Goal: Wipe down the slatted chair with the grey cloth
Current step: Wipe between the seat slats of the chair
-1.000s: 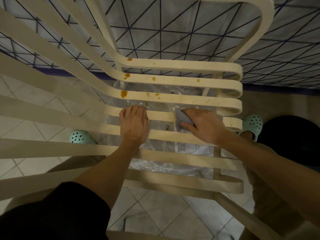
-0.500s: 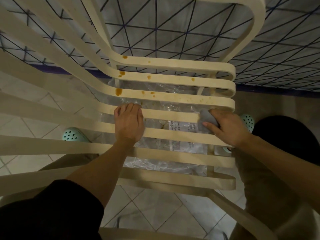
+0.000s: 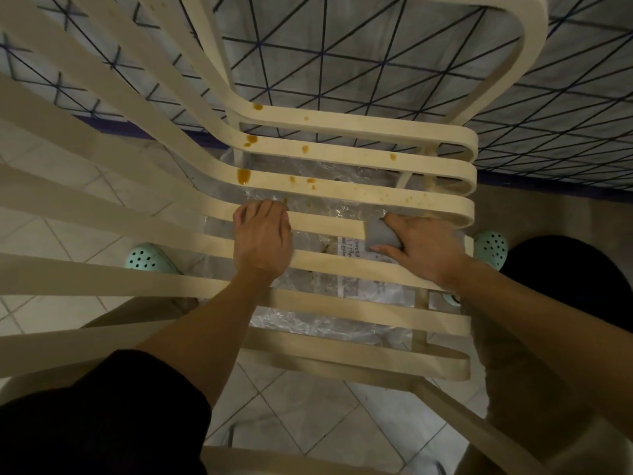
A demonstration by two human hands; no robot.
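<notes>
Pale tiled floor [image 3: 51, 234] below, glimpsed through the gaps of the slatted chair [image 3: 342, 132]. Working with the right hand [image 3: 424, 248], forefinger and thumb pinching the grey cloth [image 3: 378, 234] around a middle seat slat, other fingers close together behind it. Out near the slat's curved end half a second ago, now drawn back inward, closer to the left hand [image 3: 262, 240] again. Bracing with that left hand on the same slat, fingers side by side and curled over its far edge. Reads as a back-and-forth pass along one slat, clean-looking between the hands. Just beyond the fingertips, orange-brown stains [image 3: 244, 175] untouched on the three farther slats, heaviest past the left hand. Likely next: shifting the cloth one slat farther out. Underneath both hands, a crumpled plastic sheet [image 3: 329, 320] on the floor; outside each wrist, a green clog [image 3: 149, 260].
</notes>
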